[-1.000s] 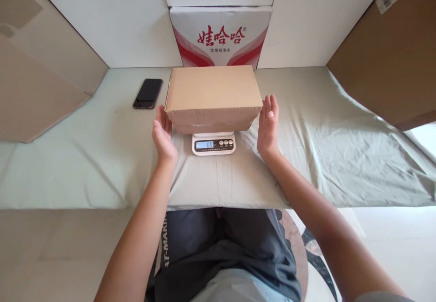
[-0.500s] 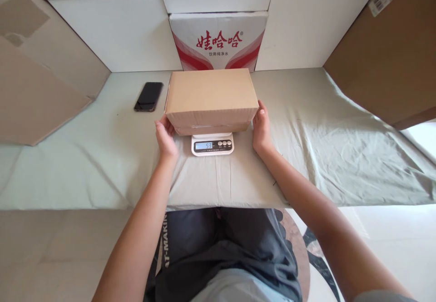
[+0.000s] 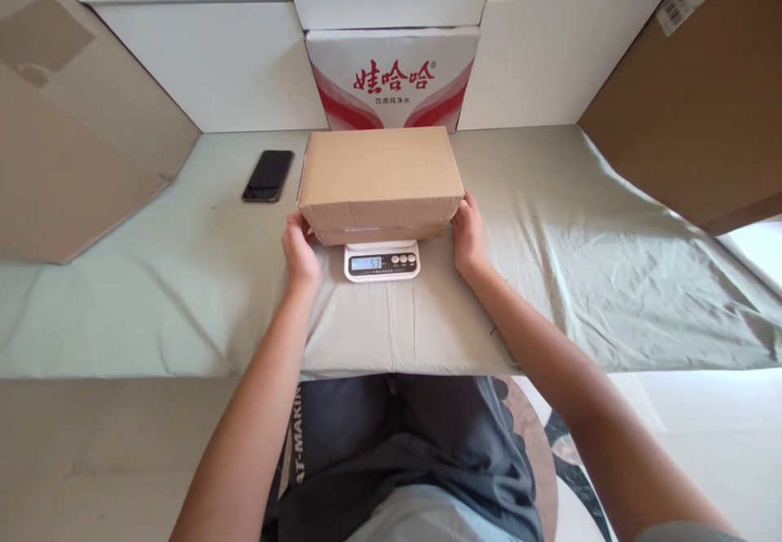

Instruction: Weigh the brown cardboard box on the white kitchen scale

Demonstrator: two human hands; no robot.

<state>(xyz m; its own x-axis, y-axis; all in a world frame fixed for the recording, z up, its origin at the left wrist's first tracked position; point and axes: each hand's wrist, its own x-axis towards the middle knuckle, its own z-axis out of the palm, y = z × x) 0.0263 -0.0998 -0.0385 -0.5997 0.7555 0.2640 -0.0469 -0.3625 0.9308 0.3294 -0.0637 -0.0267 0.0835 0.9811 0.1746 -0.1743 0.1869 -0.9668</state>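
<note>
I see brown cardboard box [image 3: 382,171] centred, sitting on white digital scale [image 3: 383,263], lit display [image 3: 365,263] showing in front. Left hand [image 3: 300,250] at box's near left corner, right hand [image 3: 468,239] at near right; fingers partly hidden behind box, so I can't tell whether either grips. Black phone [image 3: 267,176] lies beyond left hand on pale green cloth [image 3: 183,297]. Red-and-white carton [image 3: 394,77] stands behind box; large brown carton [image 3: 79,159] well off left.
</note>
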